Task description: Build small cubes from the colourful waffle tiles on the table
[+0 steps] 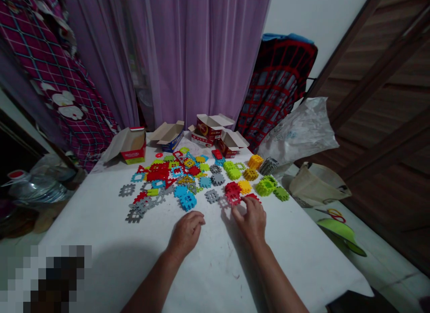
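Observation:
Plastic waffle building blocks in red, blue, grey, yellow and green lie spread over the white-covered table (101, 223). My right hand (250, 219) rests its fingertips on a flat red block (251, 197), just below a small stack of red blocks (233, 192). My left hand (186, 234) lies on the table with its fingers loosely curled and nothing in them. Nearest to it are a blue block cluster (187, 201) and a grey block (211, 196). A yellow block cluster (245, 186) sits beyond my right hand.
Several opened cardboard boxes (208, 133) stand along the table's far edge, backed by a purple curtain (198, 48). A crumpled plastic bag (298, 133) and a cloth bag (317, 185) sit to the right. A green cap (341, 234) lies lower right, beyond the table's edge.

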Available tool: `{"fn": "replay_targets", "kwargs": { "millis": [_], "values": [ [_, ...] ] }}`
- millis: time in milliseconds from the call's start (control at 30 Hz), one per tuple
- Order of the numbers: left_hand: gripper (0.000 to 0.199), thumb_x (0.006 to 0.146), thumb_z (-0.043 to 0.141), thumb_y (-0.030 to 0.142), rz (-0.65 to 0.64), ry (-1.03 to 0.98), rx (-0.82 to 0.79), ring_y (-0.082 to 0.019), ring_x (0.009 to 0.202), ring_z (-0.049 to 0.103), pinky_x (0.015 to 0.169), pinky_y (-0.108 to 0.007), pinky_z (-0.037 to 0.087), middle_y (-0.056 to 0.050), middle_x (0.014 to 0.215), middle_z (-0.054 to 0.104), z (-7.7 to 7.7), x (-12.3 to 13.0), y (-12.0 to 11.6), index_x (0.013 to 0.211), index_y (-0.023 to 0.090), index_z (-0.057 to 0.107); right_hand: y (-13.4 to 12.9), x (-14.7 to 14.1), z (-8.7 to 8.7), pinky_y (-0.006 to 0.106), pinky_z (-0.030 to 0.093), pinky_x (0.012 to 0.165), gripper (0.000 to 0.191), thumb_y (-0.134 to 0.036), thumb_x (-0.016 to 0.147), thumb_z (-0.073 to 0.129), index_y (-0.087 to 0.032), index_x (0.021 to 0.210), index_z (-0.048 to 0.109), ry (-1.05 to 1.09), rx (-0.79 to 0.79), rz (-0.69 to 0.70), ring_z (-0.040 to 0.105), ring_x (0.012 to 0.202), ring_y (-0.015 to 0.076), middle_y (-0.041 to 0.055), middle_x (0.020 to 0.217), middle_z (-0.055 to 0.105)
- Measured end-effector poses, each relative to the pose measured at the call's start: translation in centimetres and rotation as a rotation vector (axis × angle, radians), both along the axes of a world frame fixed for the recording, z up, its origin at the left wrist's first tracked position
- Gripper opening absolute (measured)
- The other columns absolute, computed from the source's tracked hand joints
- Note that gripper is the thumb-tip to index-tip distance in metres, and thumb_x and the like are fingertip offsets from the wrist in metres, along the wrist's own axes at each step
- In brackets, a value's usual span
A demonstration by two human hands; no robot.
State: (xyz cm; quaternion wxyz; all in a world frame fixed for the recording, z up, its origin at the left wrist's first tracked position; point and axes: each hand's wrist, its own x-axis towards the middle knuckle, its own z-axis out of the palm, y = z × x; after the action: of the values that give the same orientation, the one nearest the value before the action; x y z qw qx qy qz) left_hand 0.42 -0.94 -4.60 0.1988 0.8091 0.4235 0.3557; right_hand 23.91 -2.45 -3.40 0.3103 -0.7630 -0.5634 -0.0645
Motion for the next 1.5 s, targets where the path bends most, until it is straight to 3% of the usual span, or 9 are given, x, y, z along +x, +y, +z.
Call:
{"fn": "replay_targets", "kwargs": {
  "millis": [133, 267, 800, 967, 1100, 1500],
  "values": [
    [0.031, 0.078, 0.044, 0.001, 0.001, -0.019, -0.003, -0.016, 0.09, 0.068, 0.082, -0.027, 0.054, -0.004, 0.095, 0.072, -0.1, 0.0, 0.0, 0.079, 0.021, 0.068, 3.0, 1.0, 2.0, 0.035, 0.039, 0.081, 0.04, -0.044, 0.082, 0.061, -0.016, 0.109, 0.069, -0.046, -0.099, -0.062, 0.057, 0.102, 0.026, 0.0129, 0.11, 0.065],
    [0.03, 0.078, 0.045, 0.001, -0.001, -0.023, 0.0, -0.016, 0.09, 0.068, 0.081, -0.028, 0.054, -0.004, 0.096, 0.072, -0.2, 0.0, 0.0, 0.08, 0.021, 0.068, 4.1, 1.1, 2.6, 0.033, 0.039, 0.08, 0.039, -0.042, 0.083, 0.063, -0.015, 0.111, 0.07, -0.081, -0.179, -0.084, 0.058, 0.102, 0.0253, 0.013, 0.11, 0.066],
    [0.031, 0.078, 0.044, 0.002, -0.01, 0.006, 0.02, -0.016, 0.09, 0.068, 0.082, -0.028, 0.055, -0.004, 0.096, 0.072, -0.2, -0.1, 0.2, 0.08, 0.021, 0.068, 3.6, 1.2, 2.7, 0.033, 0.041, 0.082, 0.044, -0.042, 0.083, 0.063, -0.013, 0.116, 0.066, -0.051, -0.203, -0.092, 0.058, 0.104, 0.0257, 0.0134, 0.111, 0.065],
    [0.03, 0.08, 0.044, 0.003, -0.005, 0.007, 0.02, -0.016, 0.09, 0.069, 0.081, -0.028, 0.055, -0.004, 0.096, 0.072, -0.3, 0.0, 0.3, 0.08, 0.021, 0.068, 1.6, 1.1, 3.0, 0.028, 0.041, 0.072, 0.027, -0.023, 0.089, 0.049, -0.021, 0.106, 0.069, 0.012, -0.382, -0.044, 0.063, 0.094, 0.02, 0.007, 0.105, 0.069],
    [0.029, 0.081, 0.045, 0.004, -0.008, -0.004, 0.024, -0.016, 0.089, 0.069, 0.08, -0.028, 0.055, -0.005, 0.095, 0.072, -0.2, 0.0, 0.3, 0.08, 0.021, 0.068, 1.7, 0.4, 3.7, 0.029, 0.038, 0.065, 0.03, -0.025, 0.093, 0.043, -0.024, 0.106, 0.071, -0.024, -0.574, 0.005, 0.066, 0.087, 0.0208, 0.0073, 0.1, 0.072],
    [0.03, 0.079, 0.043, 0.003, -0.011, 0.002, 0.012, -0.017, 0.09, 0.069, 0.08, -0.028, 0.055, -0.005, 0.095, 0.072, -0.1, 0.0, 0.3, 0.08, 0.02, 0.068, 3.3, -0.8, 4.5, 0.027, 0.041, 0.068, 0.033, -0.031, 0.094, 0.042, -0.024, 0.112, 0.069, -0.063, -0.651, 0.049, 0.067, 0.09, 0.0209, 0.0077, 0.1, 0.074]
  ]
}}
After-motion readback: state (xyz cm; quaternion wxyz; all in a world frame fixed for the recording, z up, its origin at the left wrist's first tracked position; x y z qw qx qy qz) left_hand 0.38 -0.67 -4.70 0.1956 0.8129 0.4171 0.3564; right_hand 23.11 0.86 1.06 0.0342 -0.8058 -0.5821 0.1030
